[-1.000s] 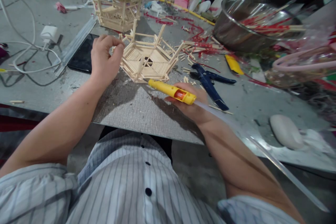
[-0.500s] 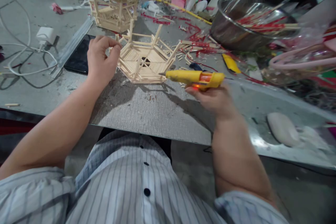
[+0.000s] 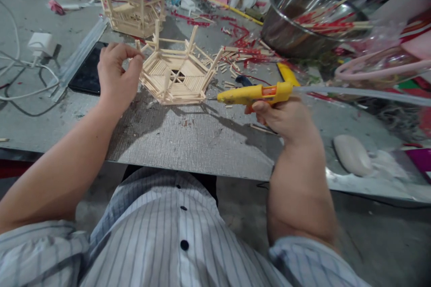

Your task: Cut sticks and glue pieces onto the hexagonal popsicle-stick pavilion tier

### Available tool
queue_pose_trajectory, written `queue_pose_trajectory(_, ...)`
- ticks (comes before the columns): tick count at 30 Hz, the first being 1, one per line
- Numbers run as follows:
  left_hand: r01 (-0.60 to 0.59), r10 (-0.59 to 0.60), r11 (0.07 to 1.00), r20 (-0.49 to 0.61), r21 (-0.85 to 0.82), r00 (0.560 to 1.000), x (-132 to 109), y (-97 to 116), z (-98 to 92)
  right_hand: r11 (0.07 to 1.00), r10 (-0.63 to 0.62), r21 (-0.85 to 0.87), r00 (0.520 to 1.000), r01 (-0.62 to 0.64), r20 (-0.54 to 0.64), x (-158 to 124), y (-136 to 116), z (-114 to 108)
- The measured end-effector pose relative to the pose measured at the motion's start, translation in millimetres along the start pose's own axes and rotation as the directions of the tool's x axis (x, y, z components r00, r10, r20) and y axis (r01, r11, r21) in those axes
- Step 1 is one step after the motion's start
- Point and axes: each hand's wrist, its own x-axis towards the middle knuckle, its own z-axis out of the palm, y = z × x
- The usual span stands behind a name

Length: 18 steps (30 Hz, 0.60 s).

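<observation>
On the table sits a six-sided frame of thin wooden sticks, with low rails and upright posts at its corners. At its left corner my left hand is closed, thumb and forefinger pinched on a short wooden stick whose top shows above the fingers. My right hand grips a yellow hot glue gun. The gun's nozzle points left, just apart from the frame's right front corner. A long translucent glue stick juts out of the back of the gun.
A taller stick-built pavilion stands behind the frame. A black phone and a white charger lie left. To the right are a steel pot, red-wrapped sticks, loose offcuts and a white computer mouse.
My right hand has drawn the glue gun right, away from the frame's front corner. The glue stick behind it now shows. The view has shifted slightly; my left hand keeps its pinch.
</observation>
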Motion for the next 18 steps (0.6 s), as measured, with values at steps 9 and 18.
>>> queue_pose_trajectory(9, 0.024, -0.024, 0.999, -0.014, -0.044, 1.0, 0.0, -0.6, 1.0, 0.974, -0.222, 0.015, 0.965, 0.226, -0.138, -3.2, 22.6, 15.0)
queue_pose_trajectory(18, 0.098, -0.098, 0.995, 0.011, -0.03, 0.995, 1.6, 9.4, -1.0, 0.9, -0.394, -0.262, 0.907, 0.348, -0.149, -14.3, 33.1, 13.4)
